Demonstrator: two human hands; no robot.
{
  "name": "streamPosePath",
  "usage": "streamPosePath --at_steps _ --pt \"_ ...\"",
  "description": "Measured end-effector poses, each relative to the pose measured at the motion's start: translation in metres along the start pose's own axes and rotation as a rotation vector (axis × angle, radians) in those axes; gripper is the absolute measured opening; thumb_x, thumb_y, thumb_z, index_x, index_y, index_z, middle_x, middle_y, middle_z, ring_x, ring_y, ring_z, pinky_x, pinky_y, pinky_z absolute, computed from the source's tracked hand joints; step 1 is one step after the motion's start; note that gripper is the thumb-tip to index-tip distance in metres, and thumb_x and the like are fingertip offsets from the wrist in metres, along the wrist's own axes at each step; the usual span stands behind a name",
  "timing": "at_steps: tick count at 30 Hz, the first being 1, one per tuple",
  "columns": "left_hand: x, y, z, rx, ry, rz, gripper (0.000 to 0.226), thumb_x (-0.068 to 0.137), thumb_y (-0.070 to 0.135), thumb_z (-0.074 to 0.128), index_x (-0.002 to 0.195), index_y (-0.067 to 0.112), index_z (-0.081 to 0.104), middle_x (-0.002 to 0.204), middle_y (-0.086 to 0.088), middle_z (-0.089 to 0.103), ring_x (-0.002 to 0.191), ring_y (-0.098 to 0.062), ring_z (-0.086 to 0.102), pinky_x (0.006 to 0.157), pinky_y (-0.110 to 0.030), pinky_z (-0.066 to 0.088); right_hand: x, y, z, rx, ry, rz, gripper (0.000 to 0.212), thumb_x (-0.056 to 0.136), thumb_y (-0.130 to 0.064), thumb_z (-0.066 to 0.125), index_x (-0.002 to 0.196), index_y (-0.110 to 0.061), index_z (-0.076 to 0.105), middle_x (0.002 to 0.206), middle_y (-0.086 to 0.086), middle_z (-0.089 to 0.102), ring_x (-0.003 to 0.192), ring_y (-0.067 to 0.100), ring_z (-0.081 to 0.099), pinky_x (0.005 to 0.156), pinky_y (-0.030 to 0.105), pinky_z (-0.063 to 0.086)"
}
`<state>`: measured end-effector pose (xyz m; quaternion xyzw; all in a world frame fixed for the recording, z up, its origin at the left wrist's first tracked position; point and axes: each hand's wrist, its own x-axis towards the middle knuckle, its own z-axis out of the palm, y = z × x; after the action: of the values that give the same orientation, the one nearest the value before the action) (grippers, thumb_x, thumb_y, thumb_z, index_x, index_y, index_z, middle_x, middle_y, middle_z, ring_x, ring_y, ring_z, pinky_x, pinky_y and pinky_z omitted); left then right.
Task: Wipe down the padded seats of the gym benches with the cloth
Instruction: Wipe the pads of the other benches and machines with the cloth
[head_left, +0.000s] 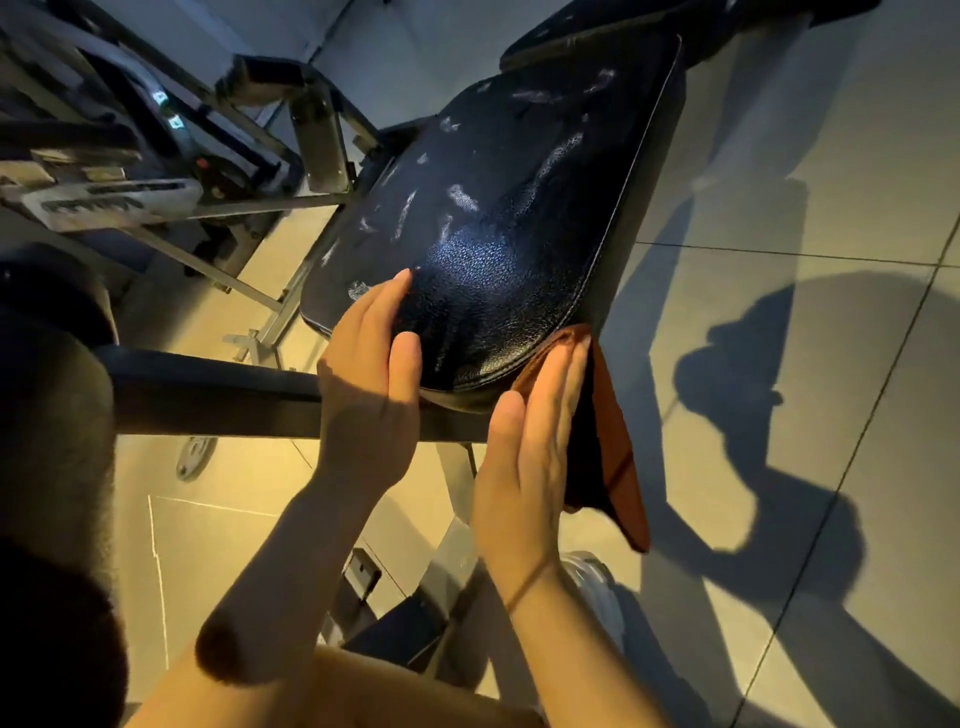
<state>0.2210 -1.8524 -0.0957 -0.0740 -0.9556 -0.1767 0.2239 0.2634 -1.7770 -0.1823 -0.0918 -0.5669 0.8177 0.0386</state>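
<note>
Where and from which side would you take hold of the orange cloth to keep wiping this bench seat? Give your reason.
Grip the cloth's hanging lower half, coming from the seat's right side. Only its top is pinned against the seat edge by the flat right hand; the rest drapes free below, away from the left hand, so fingers can likely close round the loose folds.

We see the black padded seat (519, 208) filling centre frame on its metal frame (322, 140), standing on the tiled floor (779, 208).

Both forearms were bare, with no sleeves in view, and a thin dark band (524, 584) circled the right wrist.
</note>
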Motion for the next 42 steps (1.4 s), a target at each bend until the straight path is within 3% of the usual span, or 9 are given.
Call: streamPosePath --at_steps 7,10,13,19,23,28,35,38,42 --pt "-0.02 -0.019 -0.015 0.014 -0.075 0.101 0.048 0.103 0.03 0.026 0.14 0.002 0.041 0.136 -0.019 0.05 0.126 -0.023 0.048 0.106 -0.042 0.041 0.099 -0.04 -0.043 0.156 0.099 0.103 0.06 0.103 -0.051 0.023 0.153 -0.02 0.028 0.158 -0.005 0.03 0.145 0.007 0.025 0.118 0.022 0.016" --pt "-0.032 -0.023 -0.019 -0.02 -0.108 0.113 0.057 0.105 0.041 0.024 0.135 -0.003 0.043 0.115 -0.016 0.054 0.098 -0.009 0.051 0.085 -0.022 0.043 0.092 -0.039 -0.045 0.124 0.059 0.027 0.052 0.107 -0.04 0.023 0.153 -0.017 0.028 0.158 -0.003 0.029 0.145 0.008 0.024 0.118 0.02 0.014" --pt "-0.04 -0.024 -0.02 0.032 -0.131 0.095 0.054 0.102 0.041 0.032 0.137 0.001 0.042 0.123 -0.003 0.048 0.109 0.005 0.044 0.089 -0.008 0.035 0.061 -0.021 -0.032 0.079 0.209 -0.195 0.046 0.106 -0.023 0.035 0.143 0.005 0.039 0.149 0.017 0.041 0.139 0.024 0.039 0.112 0.01 0.024" --pt "-0.062 -0.015 -0.022 0.116 -0.159 0.153 0.051 0.097 0.034 0.046 0.141 0.008 0.042 0.138 -0.008 0.047 0.128 -0.001 0.035 0.105 -0.022 0.033 0.024 -0.013 -0.026 0.017 0.208 -0.094 0.052 0.099 -0.02 0.055 0.148 -0.016 0.039 0.151 0.0 0.042 0.14 0.013 0.035 0.114 0.024 0.031" --pt "-0.066 -0.005 -0.024 0.13 -0.146 0.14 0.051 0.096 0.037 0.045 0.138 0.008 0.045 0.137 -0.011 0.049 0.128 -0.006 0.037 0.104 -0.029 0.034 0.003 -0.013 -0.019 -0.032 0.244 -0.145 0.046 0.099 -0.005 0.049 0.144 -0.013 0.044 0.149 -0.001 0.045 0.136 0.004 0.034 0.107 0.004 0.023" --pt "-0.066 0.011 -0.024 0.118 -0.179 0.112 0.047 0.096 0.037 0.05 0.134 0.009 0.051 0.133 -0.005 0.053 0.121 0.006 0.037 0.098 -0.01 0.029 -0.023 -0.02 -0.018 0.173 0.166 0.006 0.043 0.101 -0.001 0.043 0.138 -0.023 0.05 0.118 -0.033 0.049 0.115 -0.017 0.042 0.088 -0.005 0.032" --pt "-0.06 0.047 -0.01 -0.195 -0.197 0.143 0.035 0.086 0.031 0.061 0.119 0.018 0.062 0.12 0.004 0.057 0.112 -0.013 0.057 0.091 -0.037 0.053 -0.006 -0.067 -0.06 0.35 0.086 0.053 0.038 0.103 -0.014 0.045 0.135 -0.032 0.052 0.13 -0.013 0.059 0.121 0.011 0.057 0.101 0.035 0.047" --pt "-0.053 0.08 -0.002 -0.313 -0.203 0.059 0.043 0.085 0.035 0.062 0.122 0.012 0.062 0.117 0.003 0.061 0.103 -0.006 0.06 0.088 -0.026 0.051 0.005 -0.097 -0.068 0.486 0.054 0.086 0.044 0.102 -0.006 0.04 0.11 -0.042 0.063 0.114 -0.024 0.063 0.108 -0.001 0.061 0.089 0.021 0.05" --pt "-0.028 0.115 0.01 -0.571 -0.148 -0.232 0.041 0.076 0.034 0.075 0.111 0.014 0.067 0.097 0.003 0.069 0.078 -0.004 0.065 0.071 -0.011 0.05 0.019 -0.121 -0.073 0.56 0.056 0.091 0.045 0.1 -0.002 0.037 0.11 -0.034 0.068 0.119 -0.015 0.068 0.116 0.005 0.061 0.102 0.038 0.048"
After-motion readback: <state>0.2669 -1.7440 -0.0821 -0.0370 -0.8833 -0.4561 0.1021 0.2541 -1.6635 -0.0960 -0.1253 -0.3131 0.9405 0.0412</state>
